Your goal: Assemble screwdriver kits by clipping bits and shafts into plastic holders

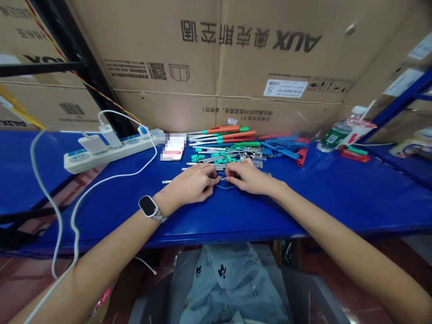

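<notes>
Low over the blue table, my left hand [194,183] is closed around a thin metal rod [166,182] whose tip sticks out to the left. Fingers of my right hand [249,177] pinch close beside it, at the rod's other end, where a thin blue wire [225,187] loops toward me. Exactly what the right fingertips grip is hidden. Just beyond both hands lie several long metal tubes with teal pieces [205,157] and clear parts. Behind these are several long-necked lighters with orange handles [229,129] and green ones.
Blue and red plastic handle pieces [283,147] are heaped to the right. A bottle [332,137] and a cup [359,130] stand farther right. On the left are a white power strip [118,152], trailing cable [116,176] and a phone [173,147]. A cardboard box [236,63] walls the back.
</notes>
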The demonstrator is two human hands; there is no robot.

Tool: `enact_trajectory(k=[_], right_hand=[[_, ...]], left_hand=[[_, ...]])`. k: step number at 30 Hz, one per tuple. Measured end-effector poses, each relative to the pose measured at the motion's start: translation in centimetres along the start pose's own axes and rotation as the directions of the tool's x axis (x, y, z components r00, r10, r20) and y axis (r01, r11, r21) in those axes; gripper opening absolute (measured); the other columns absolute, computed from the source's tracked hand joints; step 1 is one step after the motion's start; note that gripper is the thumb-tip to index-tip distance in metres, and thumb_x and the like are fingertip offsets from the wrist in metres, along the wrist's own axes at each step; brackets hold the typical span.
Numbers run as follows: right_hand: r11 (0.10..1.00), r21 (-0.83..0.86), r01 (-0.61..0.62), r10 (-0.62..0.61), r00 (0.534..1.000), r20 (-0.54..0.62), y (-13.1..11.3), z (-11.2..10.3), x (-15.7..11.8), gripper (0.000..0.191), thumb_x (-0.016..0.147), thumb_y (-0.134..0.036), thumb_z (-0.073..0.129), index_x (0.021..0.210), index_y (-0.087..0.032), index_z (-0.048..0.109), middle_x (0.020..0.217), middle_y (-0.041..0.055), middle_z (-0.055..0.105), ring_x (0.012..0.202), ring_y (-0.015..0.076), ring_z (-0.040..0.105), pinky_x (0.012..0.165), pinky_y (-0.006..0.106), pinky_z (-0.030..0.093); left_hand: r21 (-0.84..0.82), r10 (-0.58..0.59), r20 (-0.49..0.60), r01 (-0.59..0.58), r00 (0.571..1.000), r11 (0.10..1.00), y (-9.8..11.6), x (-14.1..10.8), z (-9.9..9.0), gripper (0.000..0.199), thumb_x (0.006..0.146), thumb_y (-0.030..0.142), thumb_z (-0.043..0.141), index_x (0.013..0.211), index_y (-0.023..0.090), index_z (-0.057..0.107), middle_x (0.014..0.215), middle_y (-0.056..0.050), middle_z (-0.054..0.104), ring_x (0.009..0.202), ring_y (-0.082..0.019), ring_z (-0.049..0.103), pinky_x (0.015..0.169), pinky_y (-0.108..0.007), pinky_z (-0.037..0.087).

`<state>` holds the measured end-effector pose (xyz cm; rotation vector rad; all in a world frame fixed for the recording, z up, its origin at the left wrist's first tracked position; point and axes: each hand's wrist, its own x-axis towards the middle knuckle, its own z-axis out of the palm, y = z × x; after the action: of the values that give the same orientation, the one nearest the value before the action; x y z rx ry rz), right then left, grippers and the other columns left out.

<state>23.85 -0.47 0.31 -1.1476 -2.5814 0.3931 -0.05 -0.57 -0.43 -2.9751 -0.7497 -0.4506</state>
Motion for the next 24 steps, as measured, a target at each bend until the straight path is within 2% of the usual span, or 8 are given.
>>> enact_trajectory(k=[5, 11, 14, 21, 24], right_hand=[[0.992, 0.114, -0.045, 0.041, 0.998, 0.039, -0.1, -0.4, 0.5, 0.015, 0.098, -0.019, 0.058, 0.083, -0.019, 0.057, 0.068, -0.0037, 0.061, 0.064, 0.014, 0.053, 0.08, 0.033, 0.036], [0.994, 0.101, 0.045, -0.049, 0.998, 0.043, 0.2, -0.9, 0.5, 0.012, 0.096, -0.017, 0.06, 0.084, -0.019, 0.062, 0.071, -0.0007, 0.063, 0.065, 0.015, 0.054, 0.071, 0.03, 0.039], [0.995, 0.082, 0.052, -0.057, 0.997, 0.059, 0.3, -1.2, 0.5, 0.011, 0.094, -0.017, 0.063, 0.083, -0.019, 0.064, 0.073, 0.0006, 0.065, 0.066, 0.0154, 0.055, 0.068, 0.029, 0.04], [0.977, 0.184, -0.106, 0.084, 0.989, 0.122, -0.2, -1.9, 1.1, 0.009, 0.087, -0.011, 0.065, 0.081, -0.017, 0.068, 0.068, -0.0009, 0.065, 0.061, 0.0131, 0.055, 0.063, 0.027, 0.041], [0.954, 0.256, -0.154, 0.107, 0.976, 0.188, 0.0, -2.5, 1.6, 0.007, 0.084, -0.011, 0.067, 0.079, -0.017, 0.069, 0.067, -0.0015, 0.065, 0.061, 0.0125, 0.056, 0.061, 0.026, 0.042]], left_hand=[[0.026, 0.004, 0.016, -0.005, 1.0, 1.0, 0.0, 0.0, -0.1, 0.029, 0.091, 0.015, 0.055, 0.11, 0.016, 0.078, 0.108, -0.013, 0.066, 0.098, -0.029, 0.064, 0.089, -0.046, 0.052], [0.062, 0.011, 0.01, -0.011, 1.0, 0.998, 0.0, 0.0, -0.2, 0.031, 0.094, 0.02, 0.055, 0.115, 0.017, 0.077, 0.104, -0.012, 0.067, 0.096, -0.028, 0.064, 0.09, -0.046, 0.052], [0.063, 0.018, 0.016, -0.019, 1.0, 0.998, 0.0, 0.1, -0.2, 0.03, 0.093, 0.019, 0.056, 0.115, 0.018, 0.077, 0.106, -0.012, 0.067, 0.097, -0.028, 0.063, 0.09, -0.046, 0.052], [0.121, 0.031, 0.043, -0.036, 0.999, 0.992, 0.2, 0.1, -0.5, 0.027, 0.094, 0.02, 0.057, 0.113, 0.017, 0.077, 0.105, -0.012, 0.065, 0.097, -0.029, 0.063, 0.09, -0.046, 0.051], [0.156, 0.04, 0.044, -0.046, 0.998, 0.987, 0.2, 0.0, -0.5, 0.029, 0.095, 0.021, 0.057, 0.115, 0.018, 0.077, 0.106, -0.012, 0.065, 0.097, -0.028, 0.062, 0.089, -0.045, 0.051]])
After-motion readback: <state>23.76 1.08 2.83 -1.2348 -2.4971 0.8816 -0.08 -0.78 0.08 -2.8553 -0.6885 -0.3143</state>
